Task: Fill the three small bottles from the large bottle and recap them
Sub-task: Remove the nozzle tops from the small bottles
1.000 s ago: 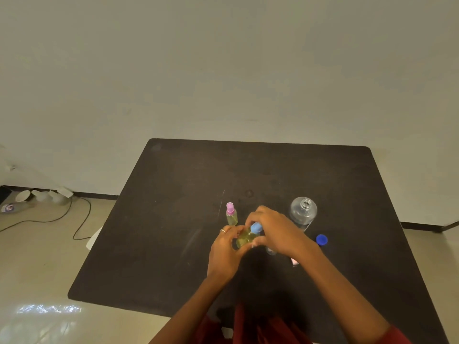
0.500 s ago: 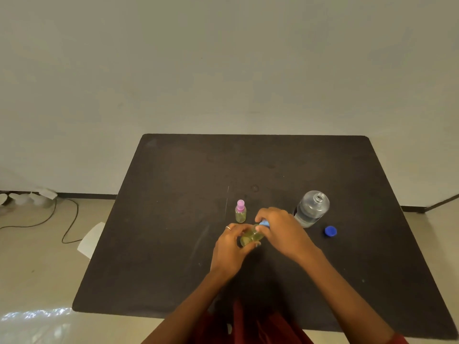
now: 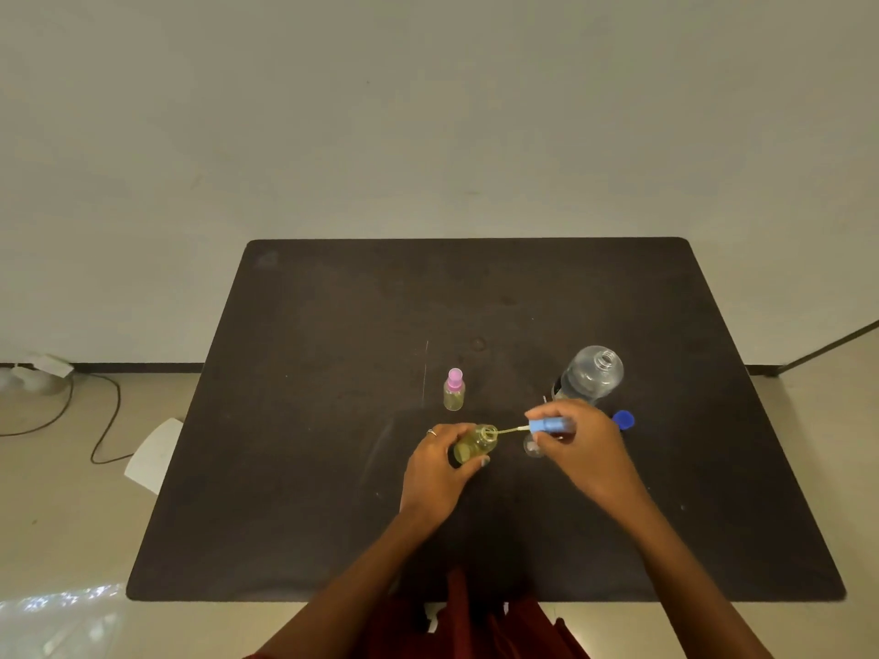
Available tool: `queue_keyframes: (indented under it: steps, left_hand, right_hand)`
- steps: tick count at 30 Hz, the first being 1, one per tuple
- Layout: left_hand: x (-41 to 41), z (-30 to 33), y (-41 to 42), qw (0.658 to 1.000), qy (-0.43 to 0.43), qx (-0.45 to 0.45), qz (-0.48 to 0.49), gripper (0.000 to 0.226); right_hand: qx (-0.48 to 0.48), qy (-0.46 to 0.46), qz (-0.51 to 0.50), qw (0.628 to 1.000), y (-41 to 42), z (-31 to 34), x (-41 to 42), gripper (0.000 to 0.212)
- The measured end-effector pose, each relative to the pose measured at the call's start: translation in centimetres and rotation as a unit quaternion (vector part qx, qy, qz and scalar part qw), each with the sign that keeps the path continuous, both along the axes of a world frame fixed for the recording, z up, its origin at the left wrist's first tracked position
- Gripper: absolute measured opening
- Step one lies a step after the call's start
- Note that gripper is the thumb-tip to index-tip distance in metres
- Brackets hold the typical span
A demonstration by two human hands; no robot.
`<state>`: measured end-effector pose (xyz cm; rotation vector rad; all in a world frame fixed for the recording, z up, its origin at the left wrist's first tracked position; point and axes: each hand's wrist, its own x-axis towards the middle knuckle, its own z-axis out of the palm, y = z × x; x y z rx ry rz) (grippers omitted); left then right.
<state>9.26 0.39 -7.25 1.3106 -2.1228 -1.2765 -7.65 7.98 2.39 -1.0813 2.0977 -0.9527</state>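
Observation:
My left hand [image 3: 435, 473] grips a small bottle of yellowish liquid [image 3: 473, 444], tilted, its mouth uncovered. My right hand [image 3: 578, 449] pinches the light-blue spray cap [image 3: 549, 425], held sideways to the right of that bottle, with its thin tube still reaching the mouth. A second small bottle with a pink cap [image 3: 454, 390] stands upright behind. The large clear bottle [image 3: 590, 373] stands uncapped at the right, its dark-blue cap [image 3: 624, 419] lying beside it. A small clear bottle [image 3: 532, 447] shows partly under my right hand.
The black table [image 3: 333, 468] reaches the wall at the back. On the floor at the left lie a cable [image 3: 102, 420] and a white sheet [image 3: 152, 454].
My right hand has pulled the blue spray cap off the yellowish bottle and moved it to the right. The left hand still holds the bottle.

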Motion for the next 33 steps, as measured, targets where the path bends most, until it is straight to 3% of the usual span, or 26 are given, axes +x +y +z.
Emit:
queue_keyframes:
  steps: [5, 9, 15, 20, 25, 30, 33]
  left_hand:
    - [-0.1, -0.7, 0.1, 1.000, -0.021, 0.012, 0.006, 0.042]
    - [-0.5, -1.2, 0.3, 0.999, -0.033, 0.014, 0.008, 0.042]
    - [-1.3, -1.7, 0.4, 0.998, -0.070, -0.006, -0.001, 0.044]
    - [-1.4, -2.1, 0.6, 0.996, -0.089, -0.010, -0.008, 0.047]
    - [-1.5, -2.2, 0.7, 0.996, -0.091, -0.006, -0.016, 0.048]
    - [-1.5, -2.2, 0.7, 0.995, -0.094, 0.003, -0.021, 0.053]
    - [-1.3, -2.1, 0.6, 0.995, -0.097, 0.005, -0.027, 0.059]
  right_hand:
    - [-0.028, -0.140, -0.114, 0.983, 2.1, -0.2, -1.1, 0.031]
    - [-0.056, -0.248, -0.203, 0.946, 3.3, -0.7, -0.9, 0.030]
    - [-0.024, -0.489, -0.344, 0.801, 4.3, -3.1, 1.2, 0.020]
    - [0.069, -0.541, -0.396, 0.738, 4.6, -5.9, 3.2, 0.020]
    - [0.057, -0.603, -0.445, 0.660, 3.3, -7.4, 3.5, 0.022]
    - [0.066, -0.565, -0.462, 0.680, 1.6, -8.8, 3.7, 0.025]
    - [0.102, -0.482, -0.471, 0.731, 0.9, -9.8, 3.9, 0.023]
